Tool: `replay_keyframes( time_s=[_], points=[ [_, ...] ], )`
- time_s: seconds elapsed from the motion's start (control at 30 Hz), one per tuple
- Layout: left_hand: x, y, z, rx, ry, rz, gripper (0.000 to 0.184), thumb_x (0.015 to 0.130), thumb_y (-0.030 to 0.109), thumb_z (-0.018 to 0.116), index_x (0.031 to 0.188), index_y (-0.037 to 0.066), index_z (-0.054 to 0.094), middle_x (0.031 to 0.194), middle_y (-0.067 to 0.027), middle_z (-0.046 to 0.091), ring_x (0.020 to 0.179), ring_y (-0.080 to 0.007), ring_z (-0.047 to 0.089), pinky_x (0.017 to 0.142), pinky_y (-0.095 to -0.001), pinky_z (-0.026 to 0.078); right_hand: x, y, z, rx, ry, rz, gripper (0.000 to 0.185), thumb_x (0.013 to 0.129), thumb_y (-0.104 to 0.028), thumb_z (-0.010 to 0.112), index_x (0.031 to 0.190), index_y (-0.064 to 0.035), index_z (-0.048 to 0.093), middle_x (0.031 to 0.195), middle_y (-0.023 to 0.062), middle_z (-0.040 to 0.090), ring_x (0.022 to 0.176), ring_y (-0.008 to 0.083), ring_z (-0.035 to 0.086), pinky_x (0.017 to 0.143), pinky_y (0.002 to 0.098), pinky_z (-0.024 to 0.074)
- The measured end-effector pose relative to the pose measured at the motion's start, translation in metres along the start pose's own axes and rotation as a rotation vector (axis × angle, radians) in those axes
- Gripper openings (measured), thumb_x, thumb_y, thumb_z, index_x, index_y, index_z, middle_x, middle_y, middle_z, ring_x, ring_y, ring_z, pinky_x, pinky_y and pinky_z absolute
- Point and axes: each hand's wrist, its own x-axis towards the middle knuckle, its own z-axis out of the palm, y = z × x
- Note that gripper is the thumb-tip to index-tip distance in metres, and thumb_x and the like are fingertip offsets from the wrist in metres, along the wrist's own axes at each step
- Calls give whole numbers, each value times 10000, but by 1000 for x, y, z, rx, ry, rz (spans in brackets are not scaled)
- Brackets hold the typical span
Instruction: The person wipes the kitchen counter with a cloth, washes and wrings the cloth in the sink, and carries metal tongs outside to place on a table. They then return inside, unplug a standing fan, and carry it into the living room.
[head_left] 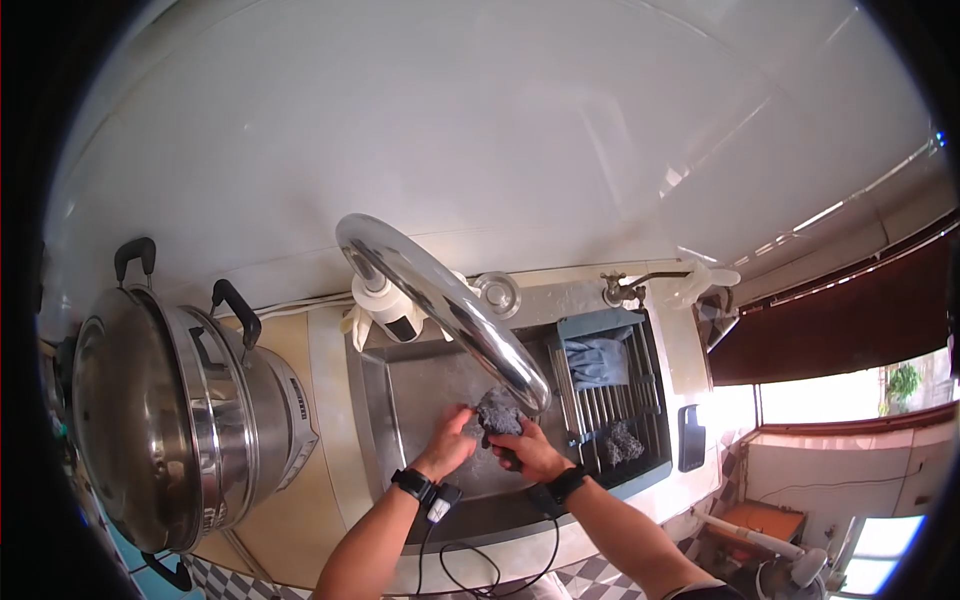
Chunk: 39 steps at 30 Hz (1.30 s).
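Note:
My right hand (pixel 535 453) is closed around a dark grey, fuzzy-looking bundle (pixel 497 412), perhaps a wet rag or scrubber. The bundle sits just beneath the mouth of the chrome faucet (pixel 450 310), over the steel sink (pixel 415 385). To its left my left hand (pixel 449 444) has its fingers apart, close beside the bundle and gripping nothing that I can see. Whether water is running is hard to make out. Both wrists wear black bands, and a small device with a cable hangs at the left wrist.
A drying rack (pixel 600 400) spans the sink's right side, with a blue-grey cloth (pixel 597 362) and a grey scrubber (pixel 624 444) on it. A large steel pot (pixel 160 420) stands left. Behind are a white faucet heater (pixel 392 312), a drain strainer (pixel 497 294) and a wall tap (pixel 622 290).

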Motion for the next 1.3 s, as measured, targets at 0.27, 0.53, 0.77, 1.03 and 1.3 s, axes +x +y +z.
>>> replay_keyframes(
  time_s=[0.27, 0.53, 0.77, 1.03, 1.3],
  points=[
    [-32, 49, -6, 665, -161, 559, 932, 690, -37, 729, 1529, 108, 350, 1603, -128, 308, 1479, -392, 305, 1199, -447, 353, -32, -2, -9, -63, -429, 488, 166, 869, -157, 748, 925, -125, 595, 706, -28, 494, 487, 61, 394, 410, 236, 247],
    [-41, 22, 12, 809, -368, 526, 618, 759, 43, 730, 1351, 53, 552, 1352, -147, 563, 1126, -352, 646, 905, -441, 569, -42, -2, 7, -680, -450, 440, 276, 787, -318, 780, 876, -106, 628, 656, 17, 563, 411, 103, 449, 346, 293, 297],
    [-37, 18, 33, 911, -310, 26, 307, 772, 172, 732, 1026, 5, 691, 925, -234, 714, 902, -431, 690, 809, -482, 564, -49, 6, 22, -1601, -131, -247, 302, 806, -288, 717, 945, -21, 701, 859, 189, 741, 696, 339, 732, 590, 440, 577],
    [-27, -7, 28, 570, -377, -200, 135, 703, 149, 705, 702, 26, 649, 678, -164, 661, 574, -289, 637, 530, -409, 492, -18, 17, 2, -1890, -335, -846, 129, 858, -201, 608, 945, -110, 638, 743, 72, 705, 672, 303, 715, 580, 426, 566],
    [-45, 13, 17, -125, -400, -603, 269, 749, 82, 717, 574, 68, 513, 507, -2, 479, 401, -109, 420, 365, -324, 306, -14, 3, 3, -1820, -355, -1080, 145, 825, -193, 644, 940, -104, 640, 768, 66, 670, 722, 281, 698, 598, 397, 556]
  ],
)
